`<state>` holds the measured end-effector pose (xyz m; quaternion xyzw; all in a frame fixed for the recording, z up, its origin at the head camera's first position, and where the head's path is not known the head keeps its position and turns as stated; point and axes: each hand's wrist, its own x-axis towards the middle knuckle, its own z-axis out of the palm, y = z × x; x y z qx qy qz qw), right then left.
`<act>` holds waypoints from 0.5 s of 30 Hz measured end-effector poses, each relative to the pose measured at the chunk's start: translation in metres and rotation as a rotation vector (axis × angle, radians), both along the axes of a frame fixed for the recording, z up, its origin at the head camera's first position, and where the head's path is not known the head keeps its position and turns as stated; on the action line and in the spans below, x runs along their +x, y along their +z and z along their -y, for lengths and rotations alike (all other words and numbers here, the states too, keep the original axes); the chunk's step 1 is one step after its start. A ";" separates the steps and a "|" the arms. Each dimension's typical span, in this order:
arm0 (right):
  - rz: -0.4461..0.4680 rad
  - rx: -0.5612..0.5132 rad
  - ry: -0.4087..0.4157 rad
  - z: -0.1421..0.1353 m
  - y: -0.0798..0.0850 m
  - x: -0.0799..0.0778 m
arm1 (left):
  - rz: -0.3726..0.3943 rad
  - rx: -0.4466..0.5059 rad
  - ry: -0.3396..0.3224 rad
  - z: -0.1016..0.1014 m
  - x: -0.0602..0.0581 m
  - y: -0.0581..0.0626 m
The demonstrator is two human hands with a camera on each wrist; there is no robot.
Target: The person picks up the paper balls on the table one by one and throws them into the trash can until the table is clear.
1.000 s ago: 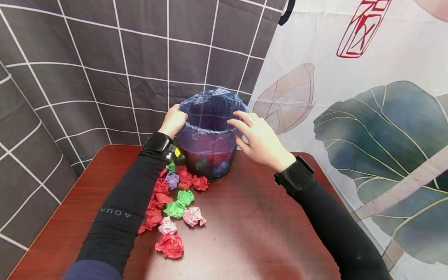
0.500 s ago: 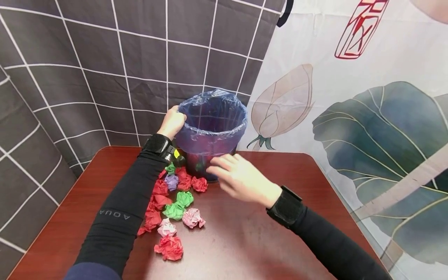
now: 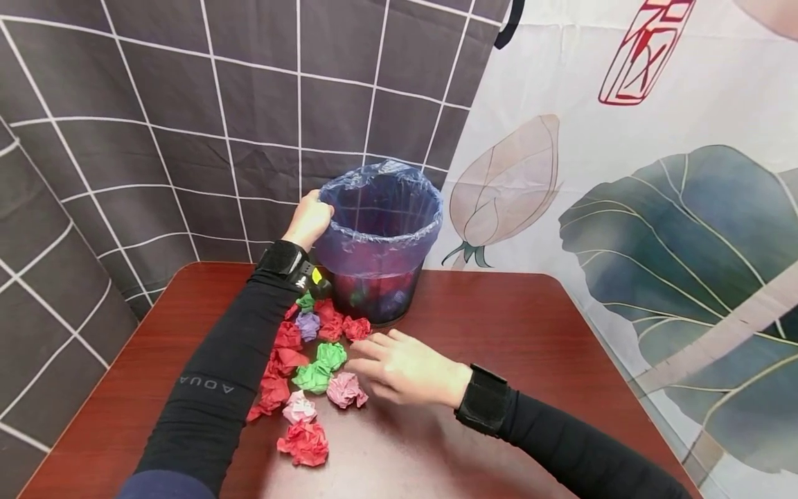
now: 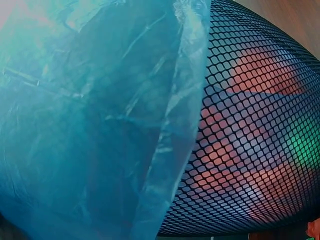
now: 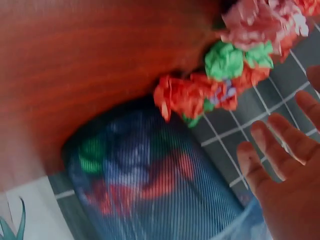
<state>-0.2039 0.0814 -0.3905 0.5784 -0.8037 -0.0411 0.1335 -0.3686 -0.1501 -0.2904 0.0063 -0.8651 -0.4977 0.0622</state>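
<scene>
In the head view my left hand [image 3: 309, 220] grips the left rim of a black mesh wastebasket [image 3: 389, 305]. A blue plastic bag [image 3: 368, 255] lines it and folds down over its outside. Crumpled paper balls show through the mesh [image 4: 250, 125] in the left wrist view, where the hand itself is hidden. My right hand [image 3: 408, 367] hovers low over the table, fingers extended, just right of a pink paper ball [image 3: 346, 390] and a green paper ball [image 3: 331, 355]. In the right wrist view its fingers [image 5: 270, 140] are spread and hold nothing.
More crumpled paper lies left of the basket: a purple ball [image 3: 307, 326], a pale pink ball [image 3: 300, 407], a red ball [image 3: 305, 443] nearest the front, and several others. The wooden table [image 3: 499, 326] meets a grey grid-patterned cloth [image 3: 249, 104] behind.
My right hand has come down from the basket's right rim, moving toward me and left, to beside the pink paper ball. The left hand stays on the rim.
</scene>
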 end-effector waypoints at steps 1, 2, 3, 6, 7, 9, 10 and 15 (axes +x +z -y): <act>0.012 0.014 -0.004 0.001 -0.004 0.001 | -0.001 -0.002 -0.001 0.000 0.000 0.000; 0.023 0.032 -0.010 0.002 -0.007 0.002 | 0.000 0.002 -0.001 -0.001 0.000 0.000; 0.035 0.050 -0.019 0.002 -0.010 0.003 | 0.002 0.006 -0.002 -0.001 0.000 0.000; 0.089 0.096 -0.033 0.006 -0.019 0.006 | 0.009 0.012 -0.005 -0.001 0.001 0.001; 0.111 0.114 -0.037 0.007 -0.021 0.007 | 0.011 0.012 -0.006 -0.001 0.000 0.001; 0.167 0.142 -0.038 0.010 -0.025 0.007 | 0.012 0.015 -0.005 -0.001 0.000 0.001; 0.196 0.157 -0.039 0.011 -0.026 0.008 | 0.010 0.016 -0.003 -0.001 0.000 0.001; 0.264 0.213 -0.049 0.017 -0.032 0.008 | 0.006 0.010 0.005 -0.001 0.000 0.000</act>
